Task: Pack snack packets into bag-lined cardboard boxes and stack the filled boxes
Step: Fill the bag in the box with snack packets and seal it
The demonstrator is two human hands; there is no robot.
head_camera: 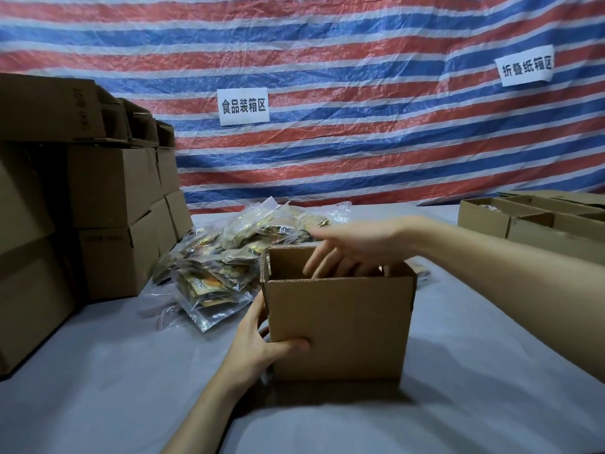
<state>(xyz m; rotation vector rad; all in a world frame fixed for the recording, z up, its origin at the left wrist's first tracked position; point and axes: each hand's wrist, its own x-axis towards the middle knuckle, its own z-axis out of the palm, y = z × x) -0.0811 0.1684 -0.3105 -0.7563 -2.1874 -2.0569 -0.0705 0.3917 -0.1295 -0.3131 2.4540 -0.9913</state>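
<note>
Grey cloth covers the table (98, 371) across the bottom of the frame. Behind it hangs a red, blue and white striped tarp (327, 44) bearing a paper sign (244, 106). At centre stands a plain brown cardboard box (337, 326) with its top open. The left hand (258, 348) grips its lower left corner, thumb on the front face. The right hand (357, 247) reaches over the opening, fingers spread and holding nothing. Snack packets (229, 253) are heaped behind the box, and closed boxes (108, 185) are stacked at the left.

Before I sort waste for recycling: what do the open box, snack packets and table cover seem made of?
Open box: matt brown corrugated cardboard; fluting shows along its cut rim. Snack packets: clear glossy plastic film, by glints and creases. Table cover: probably matt grey cloth, though unsure.
</note>
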